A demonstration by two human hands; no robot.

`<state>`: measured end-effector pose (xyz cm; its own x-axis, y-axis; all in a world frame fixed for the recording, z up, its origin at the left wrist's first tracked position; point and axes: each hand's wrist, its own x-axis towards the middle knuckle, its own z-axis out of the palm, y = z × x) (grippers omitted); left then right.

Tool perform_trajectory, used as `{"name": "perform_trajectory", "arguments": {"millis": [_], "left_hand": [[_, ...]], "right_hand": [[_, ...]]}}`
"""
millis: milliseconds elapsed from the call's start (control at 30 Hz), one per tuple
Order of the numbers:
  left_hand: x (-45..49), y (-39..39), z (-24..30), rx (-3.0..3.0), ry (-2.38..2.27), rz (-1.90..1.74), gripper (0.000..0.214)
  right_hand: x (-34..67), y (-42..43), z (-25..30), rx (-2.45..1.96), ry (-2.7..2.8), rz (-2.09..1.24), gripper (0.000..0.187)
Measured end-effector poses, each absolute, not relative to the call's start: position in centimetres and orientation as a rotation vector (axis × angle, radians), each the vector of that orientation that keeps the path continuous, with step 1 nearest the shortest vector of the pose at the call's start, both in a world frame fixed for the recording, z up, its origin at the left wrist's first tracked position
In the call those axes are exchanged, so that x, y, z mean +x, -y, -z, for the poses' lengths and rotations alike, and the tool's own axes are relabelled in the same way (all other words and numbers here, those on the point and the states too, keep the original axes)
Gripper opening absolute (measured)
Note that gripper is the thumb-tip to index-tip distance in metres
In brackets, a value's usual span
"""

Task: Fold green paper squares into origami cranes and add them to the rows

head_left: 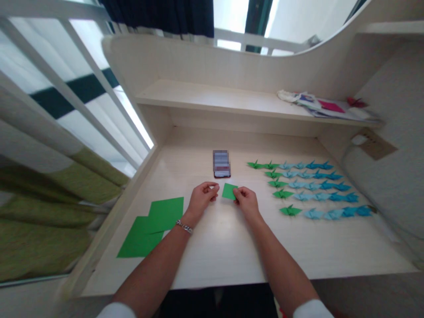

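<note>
Paper point(228, 191) in right fingers point(239, 193); phone screen point(221, 164) blurred.

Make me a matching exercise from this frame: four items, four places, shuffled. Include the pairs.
Things
1. Small green square
2. Bracelet
3. Phone
4. Folded paper birds

Places
A. Around the left wrist
B. In rows on the desk, to the right of the right hand
C. Held in the right hand
D. Lying on the desk just beyond the two hands, touching neither

Pairs: 1-C; 2-A; 3-D; 4-B
</note>
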<state>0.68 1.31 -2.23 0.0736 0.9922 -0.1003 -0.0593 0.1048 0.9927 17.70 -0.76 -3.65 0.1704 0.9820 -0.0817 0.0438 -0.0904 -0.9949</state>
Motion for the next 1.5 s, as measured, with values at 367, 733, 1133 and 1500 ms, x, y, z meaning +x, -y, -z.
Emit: {"name": "perform_trajectory", "arguments": {"millis": [367,733,1133,1500], "left_hand": [[1.3,-2.8,2.9,1.124,-1.079,-1.075,0.029],[0.6,-3.7,2.3,1.189,-1.024,-1.03,0.032],[0.6,-3.7,2.2,1.318,-0.962,-0.808,0.023],[0.0,-3.3,2.8,1.278,-0.919,-0.834,0.021]], "right_hand": [[17.5,0.8,3.1,-1.272,1.144,-1.317,0.031],[17.5,-1.6,3.3,-1.274,1.187,-1.306,0.029],[18.4,-0.4,3.3,-1.236,1.156,-1.421,0.025],[18.1,0.4,2.1,-1.254,1.01,-1.452,0.028]]}}
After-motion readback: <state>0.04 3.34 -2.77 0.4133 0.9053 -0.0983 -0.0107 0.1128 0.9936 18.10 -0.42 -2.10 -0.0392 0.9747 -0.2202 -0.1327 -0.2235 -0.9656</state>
